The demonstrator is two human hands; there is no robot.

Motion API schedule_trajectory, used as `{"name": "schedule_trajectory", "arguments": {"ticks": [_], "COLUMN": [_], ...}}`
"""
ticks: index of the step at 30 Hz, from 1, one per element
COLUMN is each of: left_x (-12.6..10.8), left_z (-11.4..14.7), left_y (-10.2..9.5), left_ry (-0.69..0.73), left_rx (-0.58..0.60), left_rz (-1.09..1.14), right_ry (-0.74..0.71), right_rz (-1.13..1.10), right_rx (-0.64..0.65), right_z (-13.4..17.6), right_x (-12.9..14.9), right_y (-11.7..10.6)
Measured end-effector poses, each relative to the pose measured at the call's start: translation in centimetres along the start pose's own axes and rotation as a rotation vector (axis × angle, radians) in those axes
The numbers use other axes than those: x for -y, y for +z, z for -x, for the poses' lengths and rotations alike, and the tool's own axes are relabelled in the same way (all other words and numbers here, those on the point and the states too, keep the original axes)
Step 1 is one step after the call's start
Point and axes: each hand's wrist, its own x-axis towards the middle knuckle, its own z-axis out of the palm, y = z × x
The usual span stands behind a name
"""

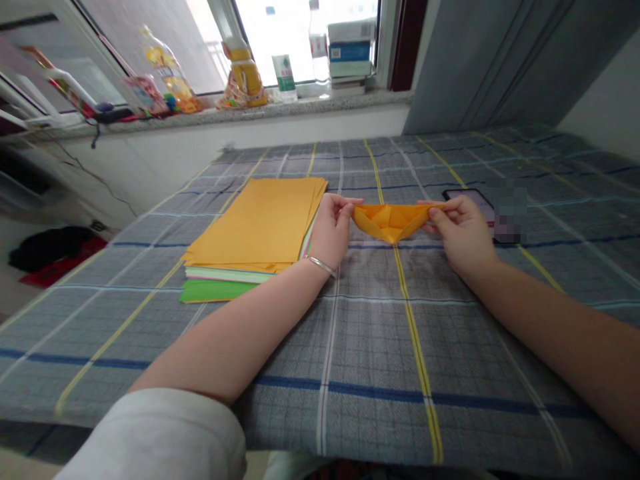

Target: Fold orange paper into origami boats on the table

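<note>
Folded orange paper [389, 219], boat-shaped, just right of the paper stack [255, 220]; left hand [333, 223] beside the stack, pinched on the paper's stack-side end; right hand [465, 233] farther right of the stack, pinched on its other end; phone [484, 202] well right of the stack; plaid cloth [370, 347] under the stack; yellow bottle [246, 75] beyond the stack

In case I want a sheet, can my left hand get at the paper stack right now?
Probably yes, if your left hand lets go of the folded orange paper it pinches by one end: the paper stack lies right beside that hand, its orange top mostly uncovered.
</note>
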Motion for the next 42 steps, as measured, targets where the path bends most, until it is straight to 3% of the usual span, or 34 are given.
{"name": "schedule_trajectory", "arguments": {"ticks": [7,16,24,27,31,38,42], "left_x": [0.7,0.8,0.5,0.5,0.2,-1.5,-2.1], "left_z": [-0.3,-0.9,-1.3,-1.5,-1.6,-1.2,-0.9], "left_y": [-0.3,-0.5,-1.5,-2.0,-2.7,-3.0,-2.8], "left_ry": [-0.153,-0.321,-0.300,-0.271,-0.333,-0.293,-0.213], "left_rx": [-0.044,0.007,0.042,0.110,0.254,0.423,0.458], "left_rz": [-0.027,0.000,-0.349,-0.451,-0.612,-0.933,-1.049], "right_ry": [0.094,0.214,0.338,0.341,0.375,0.120,0.132], "right_rz": [0.010,-0.048,-0.009,0.020,0.200,0.588,0.714], "right_rx": [-0.003,-0.054,-0.035,0.015,0.128,0.328,0.395], "right_z": [-0.8,-1.0,-1.3,-1.1,-0.9,-1.2,-1.6], "right_x": [-1.9,-2.2,-1.8,-1.4,-0.6,-1.0,-0.7], "right_y": [-0.9,-0.8,-1.0,-1.0,-1.4,-2.6,-2.7]}}
